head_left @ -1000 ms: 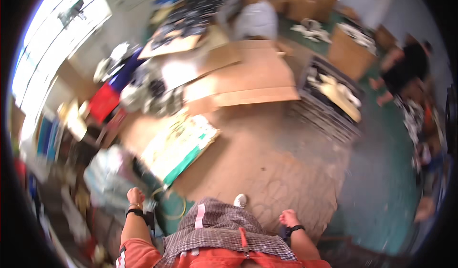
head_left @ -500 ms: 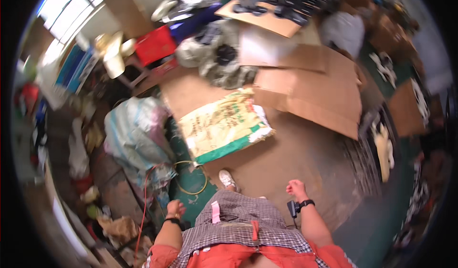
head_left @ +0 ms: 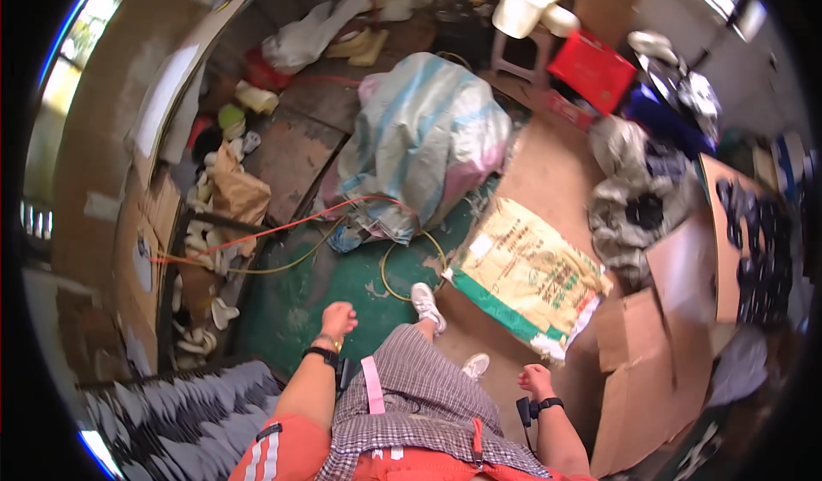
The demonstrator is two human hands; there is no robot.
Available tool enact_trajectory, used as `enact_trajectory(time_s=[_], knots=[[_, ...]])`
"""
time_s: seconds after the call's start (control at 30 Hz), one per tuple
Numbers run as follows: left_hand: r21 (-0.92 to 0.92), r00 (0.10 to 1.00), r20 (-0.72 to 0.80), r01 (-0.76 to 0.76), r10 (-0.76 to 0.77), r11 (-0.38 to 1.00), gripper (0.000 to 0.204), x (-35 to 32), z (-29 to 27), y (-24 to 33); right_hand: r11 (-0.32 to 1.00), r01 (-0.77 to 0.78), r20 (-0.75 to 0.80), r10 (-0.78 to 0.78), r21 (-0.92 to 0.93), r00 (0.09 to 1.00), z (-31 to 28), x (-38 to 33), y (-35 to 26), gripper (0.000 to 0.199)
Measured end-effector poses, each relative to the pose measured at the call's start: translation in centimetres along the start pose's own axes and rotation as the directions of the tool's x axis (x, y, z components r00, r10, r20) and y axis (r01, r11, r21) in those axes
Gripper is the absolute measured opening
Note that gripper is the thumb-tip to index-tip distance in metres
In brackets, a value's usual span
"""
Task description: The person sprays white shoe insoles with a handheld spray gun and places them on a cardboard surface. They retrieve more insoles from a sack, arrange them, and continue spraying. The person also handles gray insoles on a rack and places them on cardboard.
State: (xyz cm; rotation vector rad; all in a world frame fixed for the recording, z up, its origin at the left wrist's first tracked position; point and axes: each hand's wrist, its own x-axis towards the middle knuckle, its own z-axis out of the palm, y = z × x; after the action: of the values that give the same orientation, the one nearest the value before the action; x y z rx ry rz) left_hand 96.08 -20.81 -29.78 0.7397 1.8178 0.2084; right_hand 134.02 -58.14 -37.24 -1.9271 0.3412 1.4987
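My left hand (head_left: 339,320) hangs over the green floor (head_left: 291,297), its fingers curled in and nothing seen in them. On the other side, my right hand (head_left: 537,380) is likewise loosely closed and looks bare. Both stay apart from any object. A yellow woven sack (head_left: 529,267) with a green band lies flat ahead, beyond my right hand. Beyond my left hand, a large striped woven sack (head_left: 428,134) bulges up, and a yellow hose loop (head_left: 384,267) lies by my white shoe (head_left: 425,303).
An orange hose (head_left: 282,222) crosses the floor at left. Brown cardboard (head_left: 638,391) stands at right, near a board of black parts (head_left: 753,241). Grey pieces (head_left: 197,425) are stacked at lower left. A red box (head_left: 591,71) sits at the back.
My view has swung left, so the sacks and cardboard now appear further right. My feet have shifted, and the grey stack has come into sight. Both hands remain without any visible object.
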Motion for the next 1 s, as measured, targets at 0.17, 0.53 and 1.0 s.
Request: enact_trajectory(time_s=[0.17,0.53,1.0], knots=[[-0.203,0.968,-0.145,0.171,-0.203,0.964,0.016,4.5,-3.4,-4.2,0.976,0.048,0.152,-0.016,-0.214,0.988,5.5,5.9,-11.1,0.013],[-0.244,0.959,-0.278,-0.128,0.057,0.961,0.020,17.0,-3.8,1.9,-0.305,0.835,0.818,-0.514,-0.457,0.259,50.4,17.8,-40.8,0.037],[0.325,0.677,-0.390,-0.534,0.624,0.781,0.038,39.4,12.7,21.2,-0.239,0.671,0.669,-0.544,-0.702,0.505,47.1,22.4,-74.7,0.021]])
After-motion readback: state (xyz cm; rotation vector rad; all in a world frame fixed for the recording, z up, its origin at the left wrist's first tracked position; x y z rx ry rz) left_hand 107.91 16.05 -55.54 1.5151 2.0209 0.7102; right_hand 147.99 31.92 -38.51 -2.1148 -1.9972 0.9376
